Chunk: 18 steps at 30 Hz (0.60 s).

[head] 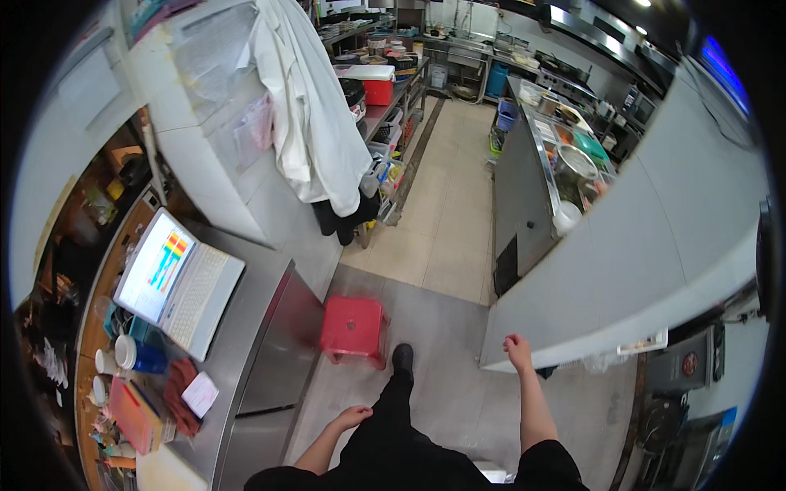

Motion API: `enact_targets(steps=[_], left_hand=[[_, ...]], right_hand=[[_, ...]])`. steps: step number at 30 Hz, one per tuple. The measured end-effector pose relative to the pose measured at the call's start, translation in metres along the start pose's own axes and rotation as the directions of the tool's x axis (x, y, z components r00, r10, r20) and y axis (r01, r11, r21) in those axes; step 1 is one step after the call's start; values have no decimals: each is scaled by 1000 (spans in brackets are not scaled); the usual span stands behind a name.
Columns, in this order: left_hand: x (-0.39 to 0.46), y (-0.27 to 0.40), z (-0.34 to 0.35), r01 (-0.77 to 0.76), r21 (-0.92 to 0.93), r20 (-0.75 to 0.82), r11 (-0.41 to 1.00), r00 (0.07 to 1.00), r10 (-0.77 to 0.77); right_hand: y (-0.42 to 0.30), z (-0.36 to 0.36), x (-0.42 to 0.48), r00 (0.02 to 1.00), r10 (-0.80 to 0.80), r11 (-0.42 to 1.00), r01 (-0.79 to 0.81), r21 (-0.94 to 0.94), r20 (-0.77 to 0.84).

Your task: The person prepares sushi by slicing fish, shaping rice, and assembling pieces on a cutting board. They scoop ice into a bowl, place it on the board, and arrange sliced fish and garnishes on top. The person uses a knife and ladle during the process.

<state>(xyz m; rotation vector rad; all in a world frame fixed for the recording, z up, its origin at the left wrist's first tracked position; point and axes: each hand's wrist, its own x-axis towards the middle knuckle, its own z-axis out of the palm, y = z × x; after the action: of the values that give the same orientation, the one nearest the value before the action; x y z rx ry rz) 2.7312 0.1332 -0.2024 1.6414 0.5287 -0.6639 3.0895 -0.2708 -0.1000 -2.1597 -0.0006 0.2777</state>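
Note:
My left hand (354,417) hangs beside my left thigh, fingers loosely curled together, with nothing visible in it. Held out in front on the other side, my right hand (517,348) is curled and looks bare too. It appears near the foot of a white wall (589,270). Ahead of my left hand stands a red plastic stool (352,325) with a hole in its seat. One dark shoe (403,358) is on the grey floor close to the stool. On my left, an open laptop (190,294) rests on a stainless steel counter (245,319).
A brown cloth (182,393), a paper slip (200,394) and a blue container with a white lid (144,356) lie along the counter. White garments (307,110) hang at the tiled wall. A tiled aisle (442,202) runs between shelving and a prep counter (522,184).

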Motion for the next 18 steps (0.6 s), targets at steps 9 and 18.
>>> enact_targets(steps=[9,18], left_hand=[[271,162,-120,-31,706,304,707,915,-264],[467,444,-251,-103,415,-106,904,981,161]], right_hand=[[110,2,93,842,410,840,-200,-504,351],[45,56,257,753,556,810,-395,-433,353]])
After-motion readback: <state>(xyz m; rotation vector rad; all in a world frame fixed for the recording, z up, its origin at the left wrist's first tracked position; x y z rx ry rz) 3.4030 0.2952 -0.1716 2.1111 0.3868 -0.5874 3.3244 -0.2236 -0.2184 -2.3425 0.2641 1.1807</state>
